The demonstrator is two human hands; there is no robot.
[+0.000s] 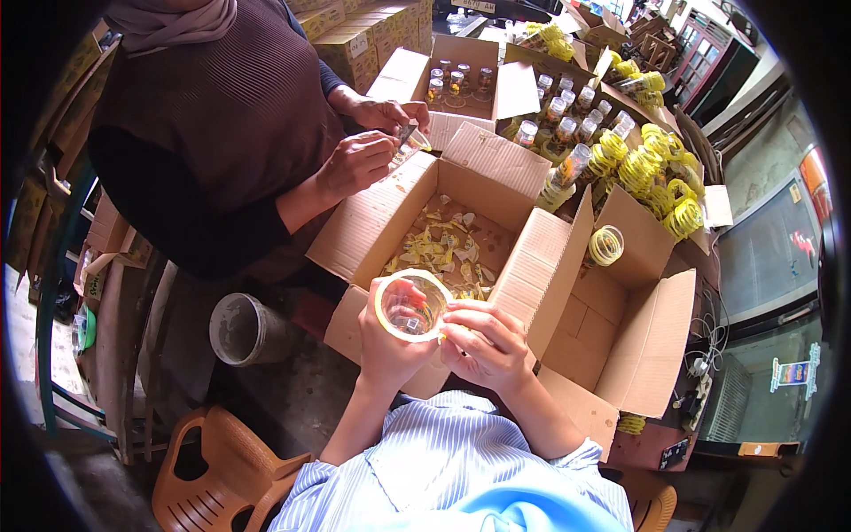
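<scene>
the left hand (387,348) wraps a small clear glass jar (409,307) from below, its fingers (377,293) curled up the jar's left side and clenched on it, so the round mouth faces upward. a pale yellow band (387,291), thin and glossy, rings the jar's rim. the right hand (487,344) sits just right of the jar, its fingers (461,308) pinched on the band's edge at the jar's right side. beyond the fingers lies an open cardboard box (532,257), matte and corrugated, its bottom strewn with torn yellow scraps (448,244). farther off, another person's hands (363,151) grip a similar jar.
</scene>
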